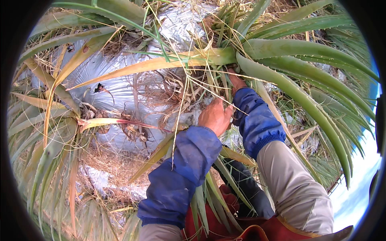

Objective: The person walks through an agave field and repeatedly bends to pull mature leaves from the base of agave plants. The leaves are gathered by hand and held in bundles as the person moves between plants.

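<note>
A large aloe plant (289,50) with thick, spiny-edged green leaves spreads at the upper right. My right hand (237,81) reaches into its base under the leaves, and most of its fingers are hidden there. Just below and to the left, my left hand (216,116) is closed with its fingers curled by the thin green stems. What it grips is hidden. Dry grass stalks (185,86) cross in front of the hands. Above them, a yellowed aloe leaf (161,66) stretches left from the plant. Blue sleeve covers (183,168) wrap both my forearms.
Silvery plastic sheeting (108,68) covers the ground, torn in places and strewn with dry grass (116,156). More aloe plants (52,152) crowd the left side. A reddish dried leaf (120,121) lies across the sheeting. Long spiny leaves arch beside my right arm.
</note>
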`<state>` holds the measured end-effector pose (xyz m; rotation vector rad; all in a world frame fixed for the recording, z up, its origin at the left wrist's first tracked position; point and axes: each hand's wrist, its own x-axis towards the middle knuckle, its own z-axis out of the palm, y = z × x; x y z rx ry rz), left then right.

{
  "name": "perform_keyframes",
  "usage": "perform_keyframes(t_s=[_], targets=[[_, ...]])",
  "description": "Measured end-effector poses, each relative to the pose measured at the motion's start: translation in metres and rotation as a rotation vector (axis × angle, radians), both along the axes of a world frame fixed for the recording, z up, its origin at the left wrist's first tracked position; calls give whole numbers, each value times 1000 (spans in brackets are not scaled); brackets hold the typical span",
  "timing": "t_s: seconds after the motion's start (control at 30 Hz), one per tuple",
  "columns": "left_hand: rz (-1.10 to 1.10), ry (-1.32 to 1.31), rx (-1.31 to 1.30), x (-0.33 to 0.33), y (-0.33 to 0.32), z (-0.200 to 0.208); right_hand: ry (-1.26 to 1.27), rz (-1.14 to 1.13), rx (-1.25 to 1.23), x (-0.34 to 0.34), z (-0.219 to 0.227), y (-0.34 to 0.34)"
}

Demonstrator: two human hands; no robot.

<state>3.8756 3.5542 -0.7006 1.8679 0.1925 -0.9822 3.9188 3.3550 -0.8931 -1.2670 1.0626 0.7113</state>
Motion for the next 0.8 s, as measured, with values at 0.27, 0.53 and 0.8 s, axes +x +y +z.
perform_keyframes(t_s=[0.27,0.53,0.8], targets=[[73,445,-194,18,-20,-44,7,112,53,-12,-14,-14],[694,598,-471,-47,-59,-138,-271,1087,-512,-4,19,26],[-8,267,-526,-21,-32,-184,-723,727,-803,-47,-74,-22]])
